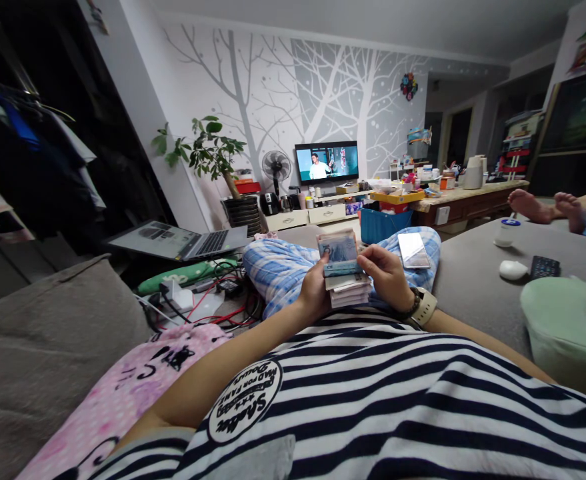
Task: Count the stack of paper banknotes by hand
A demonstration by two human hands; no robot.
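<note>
A stack of banknotes stands over my lap, a blue note marked 10 facing me. My left hand is closed round its left side, with the thumb on the front note. At the right edge, the thumb and fingertips of my right hand pinch the blue note. Just below the banknotes, a thick wad of pale paper shows its layered edges; whether it belongs to the same stack, I cannot tell. A phone lies on my checked trouser leg, to the right of my right hand.
To the left are an open laptop, a power strip and tangled red cables. On the grey sofa at right lie a white mouse, a black remote and a green neck pillow. Another person's bare feet rest beyond.
</note>
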